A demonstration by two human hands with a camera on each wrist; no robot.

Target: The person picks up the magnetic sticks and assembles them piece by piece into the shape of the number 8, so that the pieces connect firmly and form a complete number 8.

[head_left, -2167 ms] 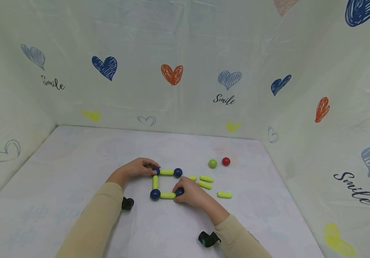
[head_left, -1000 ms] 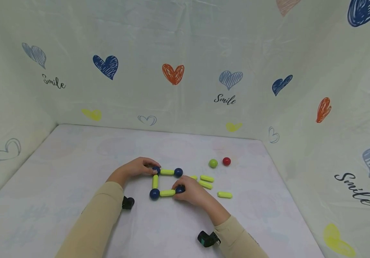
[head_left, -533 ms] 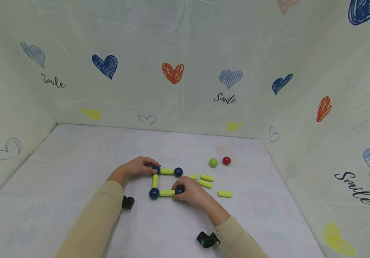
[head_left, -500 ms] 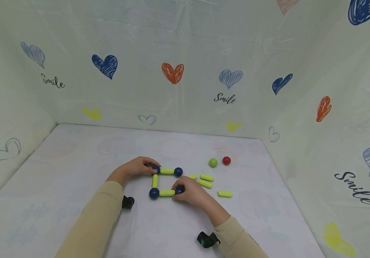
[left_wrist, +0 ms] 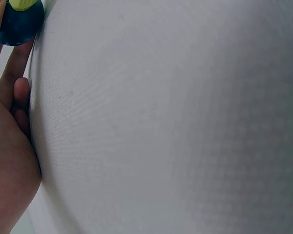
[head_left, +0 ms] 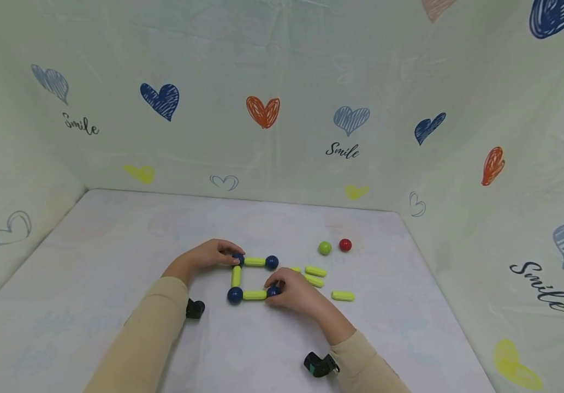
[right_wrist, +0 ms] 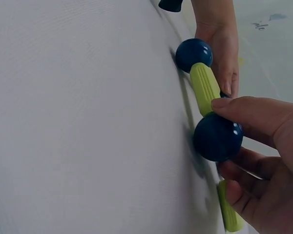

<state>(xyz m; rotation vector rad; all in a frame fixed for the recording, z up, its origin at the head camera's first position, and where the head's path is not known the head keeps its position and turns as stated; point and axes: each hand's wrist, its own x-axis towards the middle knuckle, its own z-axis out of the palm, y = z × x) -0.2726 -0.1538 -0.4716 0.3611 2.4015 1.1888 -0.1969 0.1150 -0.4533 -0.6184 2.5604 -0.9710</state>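
On the table lies a U-shaped frame of magnetic sticks and balls: three yellow-green sticks [head_left: 236, 277] joined by blue balls, with its gap to the right. My left hand [head_left: 209, 254] pinches the far-left blue ball [head_left: 239, 258]; in the left wrist view that blue ball [left_wrist: 20, 24] sits at the fingertips. At the near-right end, my right hand [head_left: 294, 292] holds another blue ball [head_left: 273, 292] between thumb and fingers. The right wrist view shows the thumb across the top of this ball [right_wrist: 218, 138], beside the attached stick [right_wrist: 204, 87]. The far-right blue ball [head_left: 272, 262] is untouched.
Several loose yellow-green sticks [head_left: 315, 271] lie to the right of the frame, some partly behind my right hand. One stick [head_left: 343, 296] lies farther right. A green ball [head_left: 325, 248] and a red ball [head_left: 345, 245] stand behind them. A heart-printed curtain [head_left: 301, 65] surrounds the table.
The near side of the frame has shifted very slightly left since the earliest frame. My right hand has just moved a little to the right, with the ball almost in place. The left hand stays still.
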